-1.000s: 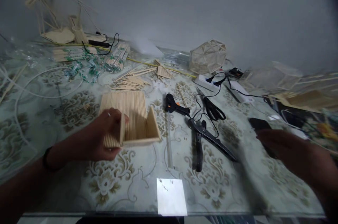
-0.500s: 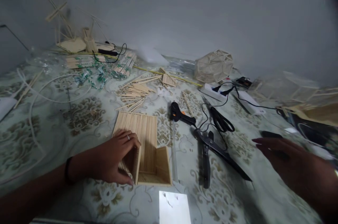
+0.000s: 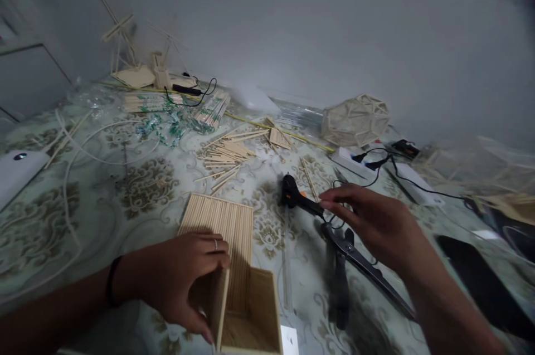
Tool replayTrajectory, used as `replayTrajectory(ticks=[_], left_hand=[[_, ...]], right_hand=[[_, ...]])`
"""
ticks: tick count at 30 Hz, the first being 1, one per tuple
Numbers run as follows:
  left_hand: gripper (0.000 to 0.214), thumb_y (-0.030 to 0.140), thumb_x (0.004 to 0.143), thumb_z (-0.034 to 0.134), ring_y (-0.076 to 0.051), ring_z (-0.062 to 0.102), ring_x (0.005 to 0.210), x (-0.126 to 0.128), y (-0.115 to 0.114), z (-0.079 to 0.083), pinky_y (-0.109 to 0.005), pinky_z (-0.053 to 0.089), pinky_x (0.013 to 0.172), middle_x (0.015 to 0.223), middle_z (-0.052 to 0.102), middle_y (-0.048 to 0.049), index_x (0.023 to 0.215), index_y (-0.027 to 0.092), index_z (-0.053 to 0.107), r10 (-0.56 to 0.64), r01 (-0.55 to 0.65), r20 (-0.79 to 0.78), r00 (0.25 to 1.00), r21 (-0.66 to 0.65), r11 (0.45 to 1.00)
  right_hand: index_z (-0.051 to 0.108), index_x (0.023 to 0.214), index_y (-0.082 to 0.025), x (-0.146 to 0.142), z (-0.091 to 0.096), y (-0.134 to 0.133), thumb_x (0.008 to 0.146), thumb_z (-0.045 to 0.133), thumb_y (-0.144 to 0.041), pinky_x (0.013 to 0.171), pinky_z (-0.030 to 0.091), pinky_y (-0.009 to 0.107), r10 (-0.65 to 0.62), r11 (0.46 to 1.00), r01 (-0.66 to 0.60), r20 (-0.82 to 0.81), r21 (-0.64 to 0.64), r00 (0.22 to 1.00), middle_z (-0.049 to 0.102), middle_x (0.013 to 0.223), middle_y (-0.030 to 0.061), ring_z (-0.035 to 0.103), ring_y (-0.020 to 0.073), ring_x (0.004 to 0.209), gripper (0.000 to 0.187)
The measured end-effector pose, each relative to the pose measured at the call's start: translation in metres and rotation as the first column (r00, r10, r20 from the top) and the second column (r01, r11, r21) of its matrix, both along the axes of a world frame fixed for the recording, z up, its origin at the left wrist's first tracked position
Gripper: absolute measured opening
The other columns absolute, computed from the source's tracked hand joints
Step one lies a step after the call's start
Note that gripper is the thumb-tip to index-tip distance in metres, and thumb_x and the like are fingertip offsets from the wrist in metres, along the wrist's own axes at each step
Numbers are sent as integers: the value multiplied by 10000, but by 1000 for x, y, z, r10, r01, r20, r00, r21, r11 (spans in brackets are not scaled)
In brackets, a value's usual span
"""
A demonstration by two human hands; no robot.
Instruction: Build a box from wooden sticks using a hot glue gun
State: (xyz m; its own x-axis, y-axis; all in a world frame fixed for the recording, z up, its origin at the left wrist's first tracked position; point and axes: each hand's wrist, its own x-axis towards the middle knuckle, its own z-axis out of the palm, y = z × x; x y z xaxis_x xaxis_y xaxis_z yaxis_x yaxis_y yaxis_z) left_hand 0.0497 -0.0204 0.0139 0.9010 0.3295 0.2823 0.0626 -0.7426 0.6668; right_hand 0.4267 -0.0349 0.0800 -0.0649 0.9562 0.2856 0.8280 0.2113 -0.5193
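Observation:
My left hand (image 3: 190,280) grips the upright divider of a small box-like model (image 3: 221,221) made of thin wooden sticks, its fingers over the top edge and its thumb low at the front. The model has a ribbed stick panel behind and an open compartment at the right. My right hand (image 3: 371,221) reaches over the tools with its fingers stretched out and nothing visible in them. Its fingertips are at the handle end of a black glue gun (image 3: 301,199); whether they touch it I cannot tell. Beneath that hand lie dark-handled cutters (image 3: 359,260), partly hidden.
Loose sticks (image 3: 228,157) and packaged stick bundles (image 3: 211,112) lie farther back. A power strip (image 3: 353,163) with black cords sits at the right, near a geometric stick frame (image 3: 355,121). A black phone-like slab (image 3: 480,282) lies at the far right, and a white cable (image 3: 67,193) loops at left.
My right hand has moved left from the table's right side to the glue gun's handle. My left hand stays on the stick model. The view has shifted, so the table things appear slightly farther right.

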Motion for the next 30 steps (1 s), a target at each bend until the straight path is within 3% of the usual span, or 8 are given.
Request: replayTrajectory(ticks=[4, 7, 11, 13, 17, 20, 24, 30], left_hand=[[604, 688, 806, 874, -260, 694, 915, -3, 1, -3, -406, 546, 935, 1004, 737, -72, 1079, 206, 634, -30, 32, 45, 999, -45, 998], [660, 777, 818, 832, -270, 701, 952, -4, 4, -2, -396, 543, 931, 1013, 753, -79, 1102, 204, 667, -46, 51, 40, 998, -116, 992], [748, 893, 796, 757, -265, 719, 960, -7, 10, 9, -372, 562, 895, 1056, 775, -85, 1098, 212, 695, -46, 51, 26, 999, -257, 965], [717, 897, 848, 696, -238, 732, 941, -8, 13, 15, -336, 573, 861, 1053, 784, -66, 1077, 218, 706, -14, 14, 0, 1000, -251, 968], [381, 552, 1113, 565, -183, 731, 919, -11, 23, 18, -293, 560, 859, 996, 775, -31, 1025, 213, 715, 150, -156, -68, 986, -86, 984], [256, 297, 1133, 510, -225, 707, 1046, -14, 34, 9, -366, 543, 986, 1066, 750, -78, 1032, 188, 719, 335, -336, -67, 940, -5, 942], [264, 236, 1095, 509, -308, 662, 1198, -17, 50, -9, -497, 514, 1103, 1197, 722, -152, 1214, 138, 723, 546, -538, -78, 834, 103, 837], [224, 224, 1059, 602, -280, 688, 1152, -14, 63, -20, -497, 553, 1078, 1153, 755, -107, 1213, 182, 760, 618, -578, -190, 763, 227, 784]], right_hand=[[830, 1007, -242, -35, -16, 37, 1052, 653, -362, 889, 598, 437, 123, 989, -129, 90, 69, 988, 854, 968, 95, 798, 288, 900, 219], [845, 1042, -222, -55, -33, 65, 1034, 594, -184, 945, 568, 465, 158, 984, -168, 148, 61, 976, 855, 965, 119, 782, 297, 921, 254], [834, 985, -205, -85, -51, 87, 1034, 654, -198, 893, 559, 418, 219, 973, -228, 182, 29, 959, 820, 855, 104, 743, 264, 806, 186], [826, 1003, -204, -102, -57, 92, 1037, 652, -172, 886, 559, 386, 266, 962, -273, 181, 13, 947, 813, 903, 101, 739, 252, 846, 180], [820, 1122, -227, -131, -69, 101, 1012, 636, -63, 940, 565, 325, 402, 915, -401, 171, -41, 899, 797, 1094, 89, 739, 222, 1022, 270], [806, 1186, -220, -141, -77, 109, 1039, 628, -92, 982, 561, 354, 426, 904, -422, 194, -64, 883, 768, 1138, 109, 706, 242, 1094, 264], [759, 1185, -186, -142, -80, 119, 1057, 663, -155, 1017, 577, 438, 406, 914, -397, 240, -85, 882, 741, 1211, 94, 688, 257, 1160, 163], [745, 1184, -182, -142, -78, 126, 1065, 731, -331, 1035, 614, 496, 415, 910, -390, 285, -142, 864, 747, 1281, 85, 719, 260, 1187, 192]])
